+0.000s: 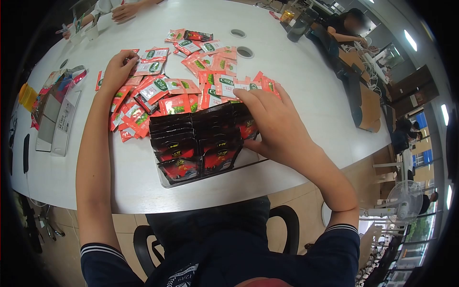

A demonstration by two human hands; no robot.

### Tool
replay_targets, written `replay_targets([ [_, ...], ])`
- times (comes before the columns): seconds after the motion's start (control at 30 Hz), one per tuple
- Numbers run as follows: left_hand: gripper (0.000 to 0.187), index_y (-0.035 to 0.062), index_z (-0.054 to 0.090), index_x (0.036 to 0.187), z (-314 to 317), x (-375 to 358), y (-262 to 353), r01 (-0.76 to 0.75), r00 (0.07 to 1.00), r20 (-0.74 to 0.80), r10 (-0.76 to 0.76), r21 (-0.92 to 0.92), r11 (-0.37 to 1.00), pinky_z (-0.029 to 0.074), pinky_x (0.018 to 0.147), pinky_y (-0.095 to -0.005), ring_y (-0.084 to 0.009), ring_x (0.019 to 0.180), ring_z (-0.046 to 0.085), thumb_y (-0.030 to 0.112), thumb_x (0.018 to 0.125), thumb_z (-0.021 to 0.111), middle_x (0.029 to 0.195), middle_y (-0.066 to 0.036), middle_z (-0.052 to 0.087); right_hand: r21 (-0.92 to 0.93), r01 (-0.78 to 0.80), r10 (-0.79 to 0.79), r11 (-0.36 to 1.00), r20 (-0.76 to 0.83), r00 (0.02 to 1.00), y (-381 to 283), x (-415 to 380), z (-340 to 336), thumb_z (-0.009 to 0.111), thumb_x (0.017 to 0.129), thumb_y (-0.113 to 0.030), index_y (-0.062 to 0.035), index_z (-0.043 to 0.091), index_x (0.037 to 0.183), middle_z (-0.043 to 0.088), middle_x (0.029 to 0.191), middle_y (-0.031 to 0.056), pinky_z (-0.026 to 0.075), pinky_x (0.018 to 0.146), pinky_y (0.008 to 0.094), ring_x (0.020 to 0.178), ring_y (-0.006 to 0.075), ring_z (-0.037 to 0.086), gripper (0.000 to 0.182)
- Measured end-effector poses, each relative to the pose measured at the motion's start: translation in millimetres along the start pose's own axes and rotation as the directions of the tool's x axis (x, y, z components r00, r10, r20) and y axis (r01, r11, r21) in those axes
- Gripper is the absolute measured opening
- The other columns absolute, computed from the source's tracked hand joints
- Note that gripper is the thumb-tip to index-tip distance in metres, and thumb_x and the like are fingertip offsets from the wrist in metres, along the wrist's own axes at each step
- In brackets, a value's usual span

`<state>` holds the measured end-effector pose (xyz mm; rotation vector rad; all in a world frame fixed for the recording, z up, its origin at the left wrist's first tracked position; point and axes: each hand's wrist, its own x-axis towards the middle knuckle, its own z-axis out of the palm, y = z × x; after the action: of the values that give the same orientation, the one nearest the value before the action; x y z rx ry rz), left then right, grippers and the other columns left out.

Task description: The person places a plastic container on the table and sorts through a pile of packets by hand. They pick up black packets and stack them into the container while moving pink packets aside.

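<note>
Rows of black-and-red sachets (220, 157) stand packed upright in a clear tray (167, 183) at the table's near side. My right hand (277, 122) spans the right end of these rows, its thumb against the near side and its fingers stretched past the far side. Beyond the tray spreads a loose pile of red-and-white tea sachets (174, 104), some marked "Cozy". At the pile's left edge my left hand (120, 69) is closed, fingers curled beside a red sachet. What it pinches is hidden.
A white box (63, 124) with other items stands at the left. Cups (91, 32) and another person's hand (125, 12) are at the far left. Cable holes (245, 52) lie beyond the pile. Open cardboard boxes (366, 110) are at the right.
</note>
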<state>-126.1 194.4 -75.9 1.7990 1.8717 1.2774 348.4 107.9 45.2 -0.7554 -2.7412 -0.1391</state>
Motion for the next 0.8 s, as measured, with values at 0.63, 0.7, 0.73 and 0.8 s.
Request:
replay_targets([
  [0.63, 0.058, 0.0007, 0.078, 0.115, 89, 125, 100, 0.102, 0.959, 0.19, -0.212, 0.466, 0.879, 0.056, 0.096, -0.0453, -0.0372, 0.11, 0.073, 0.052, 0.088, 0.075, 0.117, -0.021, 0.077, 0.045, 0.03, -0.029, 0.999, -0.012, 1.0, 7, 2, -4, 0.095, 0.069, -0.029, -0.0082, 0.046, 0.154, 0.059, 0.117, 0.0101, 0.034, 0.117, 0.0611, 0.115, 0.0286, 0.06, 0.1],
  [0.7, 0.062, 0.0013, 0.078, 0.112, 104, 141, 110, 0.198, 0.927, 0.177, -0.33, 0.516, 0.833, 0.058, 0.094, -0.0456, -0.036, 0.112, 0.074, 0.057, 0.086, 0.077, 0.117, -0.021, 0.077, 0.042, 0.023, -0.024, 0.999, 0.016, 1.0, 8, 0, -3, 0.095, 0.07, -0.032, -0.0079, 0.046, 0.155, 0.06, 0.122, 0.0113, 0.034, 0.117, 0.0619, 0.119, 0.029, 0.059, 0.101],
  [0.73, 0.061, 0.0016, 0.078, 0.111, 108, 144, 113, 0.194, 0.929, 0.17, -0.33, 0.537, 0.821, 0.058, 0.093, -0.0451, -0.0357, 0.111, 0.074, 0.057, 0.085, 0.078, 0.117, -0.021, 0.077, 0.056, 0.02, -0.02, 0.998, 0.006, 1.0, 9, 0, -2, 0.095, 0.07, -0.032, -0.0079, 0.045, 0.155, 0.061, 0.125, 0.0117, 0.034, 0.117, 0.0621, 0.121, 0.0293, 0.059, 0.101],
  [0.8, 0.06, 0.0024, 0.079, 0.109, 116, 148, 110, 0.192, 0.925, 0.165, -0.341, 0.571, 0.798, 0.058, 0.092, -0.0441, -0.0349, 0.11, 0.075, 0.056, 0.083, 0.08, 0.117, -0.021, 0.077, 0.09, 0.01, -0.01, 0.996, 0.002, 1.0, 11, -2, 2, 0.095, 0.071, -0.033, -0.0078, 0.045, 0.155, 0.061, 0.129, 0.0126, 0.034, 0.117, 0.0623, 0.123, 0.0301, 0.058, 0.101],
])
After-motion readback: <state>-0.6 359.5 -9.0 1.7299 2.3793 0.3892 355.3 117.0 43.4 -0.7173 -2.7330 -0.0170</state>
